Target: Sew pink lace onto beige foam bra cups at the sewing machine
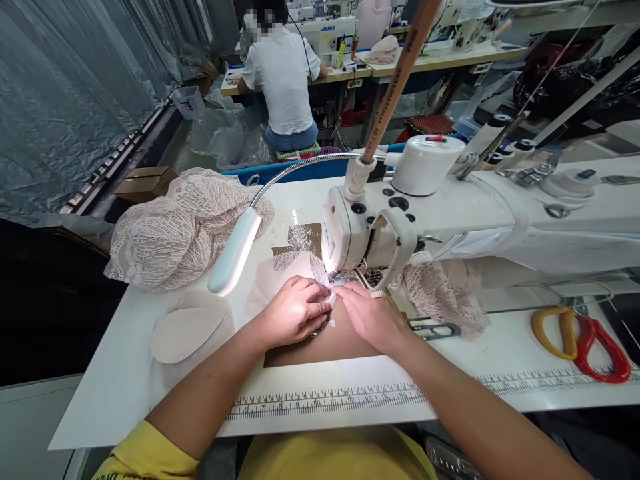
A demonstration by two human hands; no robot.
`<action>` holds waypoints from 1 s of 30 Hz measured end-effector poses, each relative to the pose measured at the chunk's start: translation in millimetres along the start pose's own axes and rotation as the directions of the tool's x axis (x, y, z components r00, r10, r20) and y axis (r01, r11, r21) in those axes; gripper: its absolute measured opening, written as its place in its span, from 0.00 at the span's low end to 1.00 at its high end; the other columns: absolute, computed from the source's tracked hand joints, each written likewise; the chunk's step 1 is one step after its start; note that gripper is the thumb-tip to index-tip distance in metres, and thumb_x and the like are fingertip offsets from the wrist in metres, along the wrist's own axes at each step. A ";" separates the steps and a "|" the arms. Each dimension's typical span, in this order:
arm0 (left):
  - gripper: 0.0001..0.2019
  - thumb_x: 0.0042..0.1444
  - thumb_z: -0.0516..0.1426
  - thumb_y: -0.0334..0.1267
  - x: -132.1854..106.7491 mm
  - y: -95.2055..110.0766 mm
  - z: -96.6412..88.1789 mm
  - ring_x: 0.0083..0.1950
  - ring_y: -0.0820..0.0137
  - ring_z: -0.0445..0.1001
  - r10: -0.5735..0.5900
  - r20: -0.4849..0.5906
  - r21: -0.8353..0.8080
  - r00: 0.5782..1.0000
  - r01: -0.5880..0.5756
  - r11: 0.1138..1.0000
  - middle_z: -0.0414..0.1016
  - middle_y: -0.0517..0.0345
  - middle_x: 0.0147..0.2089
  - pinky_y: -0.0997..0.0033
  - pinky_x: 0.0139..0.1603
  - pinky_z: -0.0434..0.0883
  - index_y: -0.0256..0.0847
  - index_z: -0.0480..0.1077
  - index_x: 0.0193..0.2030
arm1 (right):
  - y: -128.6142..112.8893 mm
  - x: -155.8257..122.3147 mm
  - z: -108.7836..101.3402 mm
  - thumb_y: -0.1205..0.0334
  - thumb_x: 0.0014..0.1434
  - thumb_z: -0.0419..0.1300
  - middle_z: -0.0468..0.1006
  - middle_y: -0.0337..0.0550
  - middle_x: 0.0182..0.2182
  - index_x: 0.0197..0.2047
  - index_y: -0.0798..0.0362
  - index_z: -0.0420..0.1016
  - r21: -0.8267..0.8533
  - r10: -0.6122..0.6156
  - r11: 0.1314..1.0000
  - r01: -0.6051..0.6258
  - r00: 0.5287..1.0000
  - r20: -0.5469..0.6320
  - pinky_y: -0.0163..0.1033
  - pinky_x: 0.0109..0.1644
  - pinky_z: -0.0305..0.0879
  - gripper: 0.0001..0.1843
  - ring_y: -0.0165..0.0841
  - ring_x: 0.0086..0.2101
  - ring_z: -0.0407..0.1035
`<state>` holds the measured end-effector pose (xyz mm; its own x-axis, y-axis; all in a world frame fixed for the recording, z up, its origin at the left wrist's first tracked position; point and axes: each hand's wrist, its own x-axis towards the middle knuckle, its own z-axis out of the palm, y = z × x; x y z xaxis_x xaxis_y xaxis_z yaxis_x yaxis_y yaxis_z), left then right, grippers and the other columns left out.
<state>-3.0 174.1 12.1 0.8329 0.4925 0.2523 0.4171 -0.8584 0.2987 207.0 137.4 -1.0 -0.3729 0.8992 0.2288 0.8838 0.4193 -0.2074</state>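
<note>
One left hand (299, 312) curls on the lace (319, 269), grip hard to tell; the right hand (373, 315) lies flat. Sewing looks unfinished: lace sits at the machine (345, 227).

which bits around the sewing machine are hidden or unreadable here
Head view:
Pale fabric under the left hand: that hand hides it.
Ruler marks under the right forearm: covered.
Sewing machine's right end: cut off by the picture's edge.
Print on the pole: too small.
</note>
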 end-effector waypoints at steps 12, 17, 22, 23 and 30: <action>0.14 0.65 0.49 0.36 1.0 -3.3 5.5 0.49 0.65 0.70 -0.015 -0.034 0.064 0.999 0.017 0.998 0.75 0.51 0.53 0.60 0.51 0.66 0.40 0.73 0.50 | -4.7 -2.6 -3.0 0.72 0.60 0.48 0.76 0.45 0.34 0.51 0.52 0.76 -0.056 -0.087 0.994 0.088 0.996 0.027 0.37 0.29 0.53 0.21 0.31 0.26 0.62; 0.14 0.64 0.50 0.36 3.5 -11.0 7.3 0.50 0.62 0.69 -0.050 -0.089 0.072 0.995 0.056 0.996 0.75 0.50 0.53 0.59 0.51 0.67 0.40 0.73 0.51 | -6.8 0.6 0.8 0.73 0.58 0.49 0.77 0.47 0.37 0.53 0.52 0.75 -0.076 -0.035 0.996 0.037 0.999 0.025 0.37 0.29 0.54 0.23 0.31 0.28 0.65; 0.14 0.63 0.50 0.36 4.2 -20.0 9.6 0.50 0.61 0.69 -0.083 -0.133 0.087 0.988 0.095 0.992 0.75 0.49 0.54 0.57 0.51 0.67 0.39 0.72 0.51 | -4.5 -0.1 2.1 0.73 0.58 0.49 0.77 0.43 0.32 0.52 0.48 0.75 -0.026 -0.046 0.999 0.047 0.999 0.021 0.36 0.28 0.54 0.24 0.31 0.27 0.65; 0.14 0.63 0.50 0.36 4.2 -21.5 9.9 0.51 0.60 0.69 -0.094 -0.137 0.091 0.986 0.107 0.990 0.74 0.49 0.54 0.56 0.52 0.67 0.39 0.72 0.51 | -3.8 -0.7 2.5 0.73 0.58 0.49 0.77 0.43 0.32 0.52 0.48 0.75 -0.022 -0.045 0.999 0.045 0.999 0.015 0.36 0.27 0.54 0.23 0.31 0.26 0.65; 0.15 0.61 0.51 0.35 2.4 -29.5 10.2 0.54 0.58 0.68 -0.201 -0.181 0.113 0.963 0.223 0.968 0.73 0.49 0.56 0.54 0.55 0.65 0.40 0.72 0.51 | 0.2 -2.7 4.0 0.70 0.62 0.48 0.77 0.43 0.34 0.52 0.51 0.75 0.026 -0.086 0.996 0.086 0.996 -0.022 0.36 0.31 0.59 0.20 0.32 0.30 0.68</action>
<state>-9.6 199.2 -5.6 0.6524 0.6725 0.3495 0.6310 -0.7374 0.2411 207.0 135.5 -5.5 -0.4411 0.8570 0.2666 0.8408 0.4985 -0.2113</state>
